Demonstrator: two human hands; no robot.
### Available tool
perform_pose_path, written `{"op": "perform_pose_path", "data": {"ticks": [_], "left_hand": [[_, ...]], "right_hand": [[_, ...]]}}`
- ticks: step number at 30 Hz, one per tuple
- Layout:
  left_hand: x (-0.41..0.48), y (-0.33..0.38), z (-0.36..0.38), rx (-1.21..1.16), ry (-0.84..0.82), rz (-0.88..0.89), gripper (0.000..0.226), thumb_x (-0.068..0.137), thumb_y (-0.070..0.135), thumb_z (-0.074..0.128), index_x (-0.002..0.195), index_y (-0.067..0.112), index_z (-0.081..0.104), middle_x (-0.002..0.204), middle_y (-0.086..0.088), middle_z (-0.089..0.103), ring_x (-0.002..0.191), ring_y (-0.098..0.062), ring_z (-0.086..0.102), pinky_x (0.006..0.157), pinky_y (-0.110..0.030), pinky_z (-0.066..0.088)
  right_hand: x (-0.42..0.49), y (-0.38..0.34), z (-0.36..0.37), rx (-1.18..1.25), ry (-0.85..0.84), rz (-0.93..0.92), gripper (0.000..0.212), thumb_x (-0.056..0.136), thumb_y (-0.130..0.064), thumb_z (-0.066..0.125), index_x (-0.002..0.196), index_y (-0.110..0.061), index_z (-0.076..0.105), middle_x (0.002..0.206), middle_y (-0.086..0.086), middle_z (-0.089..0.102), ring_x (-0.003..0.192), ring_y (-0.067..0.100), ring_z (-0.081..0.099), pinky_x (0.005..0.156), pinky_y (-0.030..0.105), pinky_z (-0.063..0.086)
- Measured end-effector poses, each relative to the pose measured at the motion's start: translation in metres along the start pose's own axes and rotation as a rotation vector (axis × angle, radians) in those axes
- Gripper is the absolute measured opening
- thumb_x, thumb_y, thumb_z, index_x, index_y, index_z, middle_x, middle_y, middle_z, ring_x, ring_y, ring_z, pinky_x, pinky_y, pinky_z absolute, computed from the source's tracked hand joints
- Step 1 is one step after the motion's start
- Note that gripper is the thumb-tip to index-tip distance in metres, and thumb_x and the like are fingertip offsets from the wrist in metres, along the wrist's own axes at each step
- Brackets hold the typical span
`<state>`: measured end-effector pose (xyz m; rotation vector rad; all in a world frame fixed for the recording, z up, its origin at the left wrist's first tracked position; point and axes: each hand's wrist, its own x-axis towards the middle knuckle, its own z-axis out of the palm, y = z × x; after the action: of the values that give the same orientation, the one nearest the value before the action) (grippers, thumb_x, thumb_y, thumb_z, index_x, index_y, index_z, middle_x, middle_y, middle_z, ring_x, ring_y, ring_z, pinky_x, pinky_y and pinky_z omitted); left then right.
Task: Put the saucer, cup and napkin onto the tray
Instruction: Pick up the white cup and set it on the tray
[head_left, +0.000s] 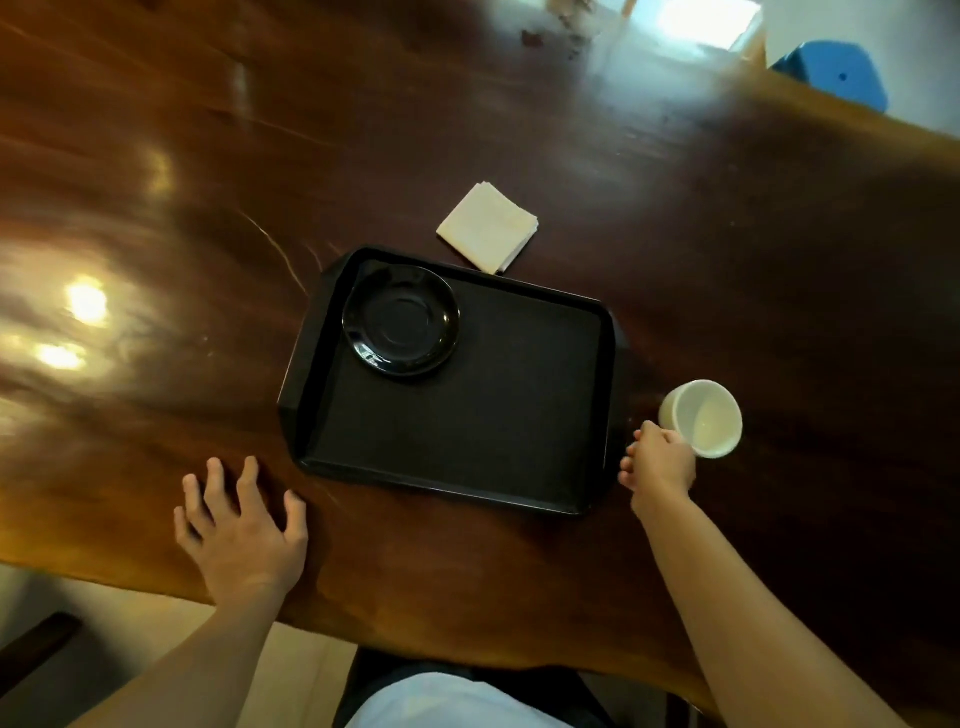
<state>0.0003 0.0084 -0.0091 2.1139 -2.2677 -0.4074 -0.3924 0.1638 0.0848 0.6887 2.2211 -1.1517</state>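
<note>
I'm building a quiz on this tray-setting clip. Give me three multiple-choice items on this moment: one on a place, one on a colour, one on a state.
1. Where is the saucer?
A. on the tray, far left corner
B. on the table beside the tray
C. under the cup

2. What colour is the cup?
A. black
B. white
C. blue

3. What is the right hand doing?
A. lying flat on the table
B. gripping the cup
C. lifting the napkin

Answers: 1 A, the saucer sits inside the tray rim. 2 B, the cup is white against the dark table. 3 B, its fingers close on the cup's side; the napkin lies untouched.
</note>
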Motion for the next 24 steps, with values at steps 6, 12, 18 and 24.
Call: {"op": "perform_pose_path", "data": {"ticks": [6, 12, 18, 24], "left_hand": [[-0.002, 0.004, 0.000, -0.002, 0.013, 0.027, 0.067, 0.093, 0.058, 0.035, 0.148, 0.020, 0.043, 0.163, -0.018, 0.032, 0.154, -0.040, 0.017, 0.122, -0.058, 0.008], [-0.002, 0.001, 0.003, 0.003, 0.019, 0.035, 0.066, 0.093, 0.060, 0.033, 0.147, 0.023, 0.042, 0.163, -0.017, 0.031, 0.154, -0.040, 0.018, 0.123, -0.058, 0.008], [0.000, 0.000, 0.004, 0.005, 0.023, 0.031, 0.066, 0.093, 0.060, 0.035, 0.147, 0.022, 0.043, 0.163, -0.017, 0.032, 0.154, -0.040, 0.018, 0.123, -0.058, 0.008], [-0.001, 0.002, 0.002, -0.008, 0.030, 0.035, 0.066, 0.093, 0.059, 0.035, 0.147, 0.021, 0.044, 0.162, -0.018, 0.032, 0.154, -0.041, 0.019, 0.123, -0.058, 0.008]], "right_hand": [[0.006, 0.004, -0.028, 0.139, 0.181, 0.087, 0.041, 0.094, -0.033, 0.062, 0.129, -0.014, 0.051, 0.095, 0.003, 0.061, 0.075, 0.019, 0.066, 0.053, 0.031, 0.053], [0.012, 0.001, -0.033, 0.272, 0.003, 0.216, 0.042, 0.097, -0.039, 0.059, 0.129, -0.012, 0.057, 0.118, 0.012, 0.062, 0.087, 0.025, 0.067, 0.060, 0.032, 0.053], [0.017, -0.003, -0.036, 0.392, -0.078, 0.305, 0.041, 0.097, -0.047, 0.056, 0.100, -0.008, 0.067, 0.115, 0.013, 0.064, 0.091, 0.026, 0.062, 0.064, 0.031, 0.051], [0.016, -0.012, -0.036, 0.361, -0.007, 0.266, 0.041, 0.096, -0.029, 0.060, 0.134, -0.015, 0.052, 0.123, 0.012, 0.060, 0.104, 0.024, 0.059, 0.073, 0.032, 0.051]]}}
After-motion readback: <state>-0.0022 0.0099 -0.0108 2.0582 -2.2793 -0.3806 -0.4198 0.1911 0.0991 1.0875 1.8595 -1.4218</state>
